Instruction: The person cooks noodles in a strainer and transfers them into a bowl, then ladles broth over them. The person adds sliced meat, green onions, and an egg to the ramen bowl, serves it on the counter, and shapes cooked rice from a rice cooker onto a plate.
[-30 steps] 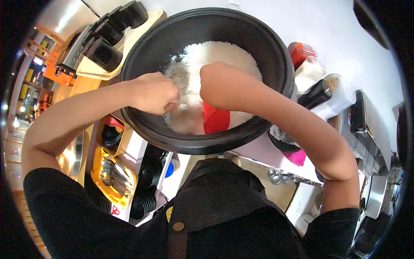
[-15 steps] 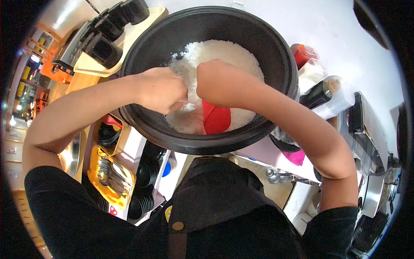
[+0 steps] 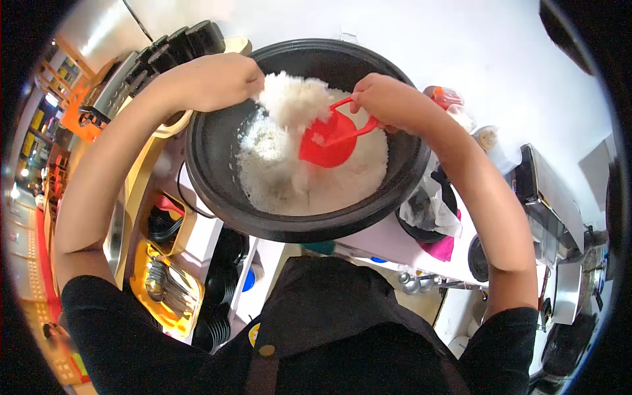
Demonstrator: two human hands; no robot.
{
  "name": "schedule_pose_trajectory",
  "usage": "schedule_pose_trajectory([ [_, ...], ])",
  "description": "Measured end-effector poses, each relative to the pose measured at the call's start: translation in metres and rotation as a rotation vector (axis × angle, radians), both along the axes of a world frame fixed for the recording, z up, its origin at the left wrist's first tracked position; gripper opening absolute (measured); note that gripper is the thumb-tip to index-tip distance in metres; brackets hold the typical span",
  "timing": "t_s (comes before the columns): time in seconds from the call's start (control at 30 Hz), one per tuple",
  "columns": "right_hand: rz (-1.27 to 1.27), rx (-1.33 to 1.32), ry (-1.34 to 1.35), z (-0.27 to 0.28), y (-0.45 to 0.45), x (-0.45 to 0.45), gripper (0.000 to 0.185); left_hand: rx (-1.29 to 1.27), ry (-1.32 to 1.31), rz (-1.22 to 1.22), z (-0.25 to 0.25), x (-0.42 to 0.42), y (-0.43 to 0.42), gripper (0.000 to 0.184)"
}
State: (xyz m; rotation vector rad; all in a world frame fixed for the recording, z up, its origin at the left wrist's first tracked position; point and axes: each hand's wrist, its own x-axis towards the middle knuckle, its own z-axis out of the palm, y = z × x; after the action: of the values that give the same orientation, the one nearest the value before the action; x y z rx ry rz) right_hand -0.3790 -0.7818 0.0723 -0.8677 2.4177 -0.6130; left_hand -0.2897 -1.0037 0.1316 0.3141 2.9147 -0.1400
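A wide black pot (image 3: 217, 191) holds white cooked rice (image 3: 349, 187). My right hand (image 3: 388, 105) is closed around the looped handle of a red plastic scoop (image 3: 329, 155), which is tilted over the rice. Beside the scoop, a blurred clump of rice (image 3: 289, 99) is up above the rest, near the pot's far left side. My left hand (image 3: 240, 79) is closed at the pot's upper left rim, right beside that clump. What its curled fingers hold, if anything, is hidden.
Black cups (image 3: 181, 46) stand on a tray at upper left. Below left are a yellow bin of cutlery (image 3: 164, 283) and stacked black bowls (image 3: 220, 283). On the right sit a paper-lined black container (image 3: 431, 207), a magenta cloth (image 3: 440, 247) and ladles (image 3: 415, 283).
My hands have moved apart and upward from the middle of the pot. The red scoop has risen and tilted, and a clump of rice is now lifted. The view has shifted slightly.
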Motion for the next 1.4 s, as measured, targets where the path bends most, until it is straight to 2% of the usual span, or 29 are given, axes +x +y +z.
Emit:
schedule_pose_trajectory([
  [0.07, -0.059, -0.131, -0.178, -0.017, -0.002, -0.014, 0.018, 0.096, 0.072, -0.029, -0.007, 0.003, 0.012, 0.031],
  [0.1, -0.203, -0.211, -0.301, -0.016, -0.005, -0.014, 0.017, 0.142, 0.102, -0.044, -0.016, 0.003, 0.016, 0.038],
  [0.13, -0.346, -0.292, -0.424, -0.014, -0.011, -0.013, 0.015, 0.058, 0.08, 0.0, -0.031, -0.002, 0.015, 0.054],
  [0.17, -0.489, -0.373, -0.548, -0.013, -0.014, -0.013, 0.014, 0.038, 0.142, -0.025, -0.04, 0.001, 0.021, 0.055],
  [0.23, -0.491, -0.424, -0.591, -0.018, -0.013, -0.016, 0.01, 0.141, 0.193, 0.003, -0.054, 0.002, 0.023, 0.056],
  [0.33, -0.499, -0.424, -0.597, -0.018, -0.009, -0.015, 0.009, 0.181, 0.236, 0.055, -0.041, 0.008, 0.033, 0.051],
  [0.4, -0.489, -0.368, -0.584, -0.028, -0.006, -0.028, 0.007, 0.219, 0.114, 0.038, -0.034, 0.007, 0.029, 0.047],
  [0.43, -0.393, -0.324, -0.543, -0.04, -0.005, -0.042, 0.008, 0.237, 0.051, 0.033, -0.032, 0.006, 0.024, 0.044],
  [0.5, -0.252, -0.25, -0.462, -0.058, -0.007, -0.059, 0.01, 0.236, 0.189, -0.015, -0.042, -0.012, 0.004, 0.036],
  [0.53, -0.211, -0.221, -0.423, -0.058, -0.009, -0.057, 0.011, 0.218, 0.17, 0.001, -0.05, -0.028, -0.012, 0.035],
  [0.6, -0.257, -0.198, -0.347, -0.02, -0.007, -0.021, 0.014, 0.111, 0.057, 0.098, -0.054, -0.035, -0.02, 0.032],
  [0.67, 0.451, 0.038, 0.308, -0.007, 0.009, -0.033, 0.017, 0.08, -0.132, 0.317, -0.024, -0.017, 0.011, 0.031],
  [0.7, 0.473, 0.064, 0.339, -0.002, 0.012, -0.029, 0.018, 0.063, -0.236, 0.428, -0.018, -0.011, 0.019, 0.03],
  [0.73, 0.496, 0.091, 0.369, 0.003, 0.015, -0.025, 0.019, -0.074, -0.14, 0.176, -0.042, -0.023, -0.026, 0.027],
  [0.77, 0.186, 0.029, 0.111, 0.012, 0.015, -0.008, 0.019, -0.117, -0.061, 0.164, -0.048, -0.021, -0.038, 0.022],
  [0.8, -0.127, -0.028, -0.144, 0.014, 0.013, 0.003, 0.019, -0.223, -0.12, 0.106, -0.052, -0.021, -0.044, 0.021],
  [0.83, 0.059, 0.075, -0.04, 0.011, 0.008, 0.005, 0.02, -0.33, -0.175, 0.045, -0.056, -0.022, -0.047, 0.019],
  [0.9, 0.427, 0.279, 0.175, 0.006, -0.001, 0.007, 0.021, -0.322, -0.192, -0.002, -0.067, -0.016, -0.04, 0.019],
  [1.03, 0.2, 0.24, 0.116, 0.01, 0.002, 0.021, 0.022, -0.366, -0.337, -0.01, -0.06, 0.012, 0.007, 0.019],
  [1.17, 0.47, 0.215, 0.301, -0.001, 0.004, 0.033, 0.022, -0.204, -0.282, -0.023, -0.065, 0.041, 0.034, 0.018],
  [1.3, 0.499, 0.214, 0.325, 0.0, 0.0, 0.045, 0.022, -0.097, -0.335, -0.022, -0.07, 0.045, 0.041, 0.023],
  [1.37, 0.675, 0.25, 0.428, -0.003, -0.004, 0.041, 0.023, -0.026, -0.399, 0.056, -0.068, 0.046, 0.048, 0.026],
  [1.4, 0.845, 0.305, 0.524, -0.004, -0.009, 0.035, 0.023, 0.01, -0.376, 0.025, -0.069, 0.046, 0.051, 0.027],
])
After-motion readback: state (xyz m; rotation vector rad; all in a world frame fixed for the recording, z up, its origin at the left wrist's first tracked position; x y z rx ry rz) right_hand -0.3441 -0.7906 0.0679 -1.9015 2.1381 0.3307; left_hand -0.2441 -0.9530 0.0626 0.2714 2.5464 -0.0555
